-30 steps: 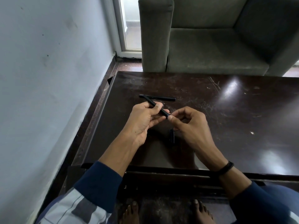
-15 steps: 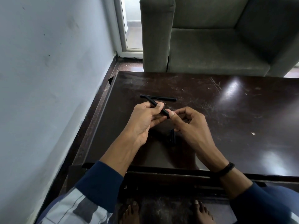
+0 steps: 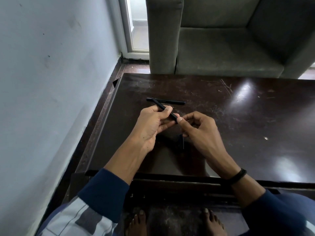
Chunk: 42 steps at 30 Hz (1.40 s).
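L hand [image 3: 151, 126] grips black pen [image 3: 167, 111] mid-barrel, above table [image 3: 238, 116], left of centre. R hand [image 3: 199, 132] pinches its near end. I judge: tip end being worked. Next: hold barrel steady, pull or twist straight. Second pen [image 3: 170, 101] lies just beyond.

1. Black pens: two are counted, a held pen [image 3: 159, 105] and a lying pen [image 3: 172, 101] on the surface [image 3: 238, 125].
2. Short black piece [image 3: 181, 142]: one is noted.
3. Armchair [image 3: 221, 48]: one is recorded.
4. Wristband [image 3: 237, 176]: one is seen.
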{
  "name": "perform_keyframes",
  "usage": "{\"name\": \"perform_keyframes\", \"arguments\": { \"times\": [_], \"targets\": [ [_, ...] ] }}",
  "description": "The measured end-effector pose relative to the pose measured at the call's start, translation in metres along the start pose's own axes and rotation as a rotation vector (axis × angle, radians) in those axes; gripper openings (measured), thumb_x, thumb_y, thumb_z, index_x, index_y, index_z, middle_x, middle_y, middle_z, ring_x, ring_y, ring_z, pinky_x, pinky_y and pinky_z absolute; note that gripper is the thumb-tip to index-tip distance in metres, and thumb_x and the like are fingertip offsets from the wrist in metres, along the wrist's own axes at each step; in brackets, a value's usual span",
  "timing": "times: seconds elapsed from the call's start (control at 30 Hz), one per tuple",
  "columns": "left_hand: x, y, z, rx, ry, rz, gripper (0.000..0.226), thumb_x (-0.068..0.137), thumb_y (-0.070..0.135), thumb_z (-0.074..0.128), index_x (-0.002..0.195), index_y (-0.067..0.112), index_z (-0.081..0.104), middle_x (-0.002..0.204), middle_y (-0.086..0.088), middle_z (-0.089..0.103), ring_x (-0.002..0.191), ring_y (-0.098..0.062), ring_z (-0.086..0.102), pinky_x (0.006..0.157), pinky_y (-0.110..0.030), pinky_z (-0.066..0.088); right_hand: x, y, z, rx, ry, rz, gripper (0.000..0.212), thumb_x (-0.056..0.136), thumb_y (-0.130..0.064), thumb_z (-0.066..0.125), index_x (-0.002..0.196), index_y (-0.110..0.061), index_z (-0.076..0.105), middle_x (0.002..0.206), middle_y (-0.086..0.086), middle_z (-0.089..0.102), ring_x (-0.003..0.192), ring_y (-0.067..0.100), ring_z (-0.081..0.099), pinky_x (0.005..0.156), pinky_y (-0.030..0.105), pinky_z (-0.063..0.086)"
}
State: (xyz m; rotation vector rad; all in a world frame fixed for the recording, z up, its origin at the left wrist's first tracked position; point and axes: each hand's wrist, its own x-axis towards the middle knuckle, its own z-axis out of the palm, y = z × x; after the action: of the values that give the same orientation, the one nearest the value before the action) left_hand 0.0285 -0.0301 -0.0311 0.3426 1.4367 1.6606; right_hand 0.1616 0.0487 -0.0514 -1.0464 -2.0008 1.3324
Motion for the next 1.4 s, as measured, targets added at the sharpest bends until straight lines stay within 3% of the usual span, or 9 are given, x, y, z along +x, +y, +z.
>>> {"name": "perform_keyframes", "arguments": {
  "times": [0.83,1.03,1.2,1.4],
  "targets": [
    [0.0017,-0.0021,-0.0009,0.01,0.01,0.014,0.017,0.099,0.009,0.061,0.112,0.001,0.068,0.099,-0.017,0.078,0.094,-0.023,0.076,0.082,-0.031,0.062,0.0,-0.0008,0.0007,0.032,-0.014,-0.002,0.012,0.095,-0.039,0.07,0.091,-0.027,0.073,0.079,0.0,0.074,0.075,0.018,0.072,0.078,0.05,0.062],
    [0.002,-0.0042,-0.0004,0.018,0.005,0.013,0.017,0.099,0.011,0.061,0.111,0.001,0.067,0.098,-0.018,0.078,0.091,-0.024,0.077,0.081,-0.029,0.062,-0.0005,-0.0001,-0.0002,-0.002,0.017,-0.034,0.008,0.088,-0.031,0.079,0.09,-0.029,0.072,0.083,-0.001,0.073,0.078,0.018,0.072,0.074,0.049,0.062],
    [0.0012,-0.0037,0.0002,0.013,0.0,0.01,0.015,0.099,0.01,0.061,0.11,0.001,0.068,0.098,-0.016,0.078,0.09,-0.022,0.077,0.08,-0.028,0.062,-0.0009,0.0005,-0.0005,0.016,0.009,-0.031,0.017,0.083,-0.035,0.083,0.094,-0.031,0.069,0.084,-0.002,0.072,0.079,0.019,0.071,0.075,0.051,0.062],
    [0.0009,-0.0004,-0.0016,-0.001,0.009,0.017,0.018,0.099,0.009,0.06,0.112,-0.001,0.067,0.101,-0.018,0.077,0.095,-0.024,0.076,0.08,-0.03,0.062,-0.0003,-0.0001,0.0007,0.039,0.023,-0.032,0.01,0.09,-0.039,0.076,0.094,-0.032,0.071,0.086,-0.004,0.074,0.073,0.012,0.073,0.077,0.049,0.063]
  ]
}}
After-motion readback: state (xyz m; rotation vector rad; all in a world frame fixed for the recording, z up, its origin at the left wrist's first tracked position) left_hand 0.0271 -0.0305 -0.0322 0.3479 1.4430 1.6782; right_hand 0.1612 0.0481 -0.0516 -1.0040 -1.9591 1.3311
